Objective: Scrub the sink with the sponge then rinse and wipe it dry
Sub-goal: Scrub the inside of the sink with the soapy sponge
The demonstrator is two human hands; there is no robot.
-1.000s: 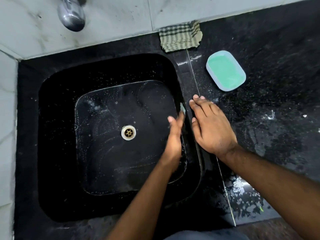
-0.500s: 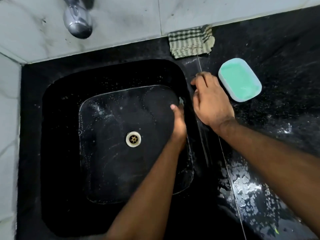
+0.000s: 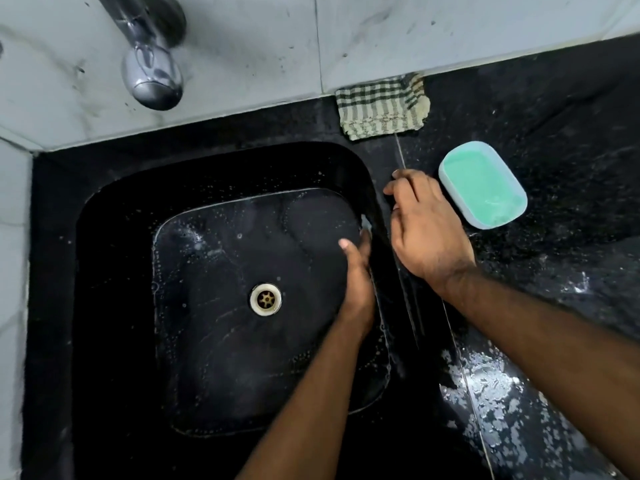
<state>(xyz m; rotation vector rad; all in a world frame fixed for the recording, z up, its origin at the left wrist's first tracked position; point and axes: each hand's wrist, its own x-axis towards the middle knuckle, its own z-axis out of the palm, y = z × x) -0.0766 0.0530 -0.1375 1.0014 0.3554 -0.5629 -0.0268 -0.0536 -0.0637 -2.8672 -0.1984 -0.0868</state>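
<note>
Sponge (image 3: 366, 224), only a pale sliver of it, shows just past the fingertips of my left hand (image 3: 356, 271), pressed against the sink (image 3: 214, 174) wall nearest my right hand (image 3: 427, 230). I judge it soft, wet, light and slick with soap, so I would hold it flat under the palm, thumb on one edge and fingers on the other. My left hand's fingers lie along the sponge; whether they curl round it I cannot tell. My right hand rests on the rim beside the left, fingers bent loosely, holding nothing that I can see.

Below my left wrist the drain (image 3: 265, 299) sits in the soapy basin floor. Beyond my right hand lies a green soap dish (image 3: 483, 185); farther off, against the wall, a checked cloth (image 3: 381, 109). The tap (image 3: 152, 74) hangs beyond my left hand.

Compared with a second ago, my right hand has slid along the rim toward the cloth and its fingers have curled; my left has crept the same way.
</note>
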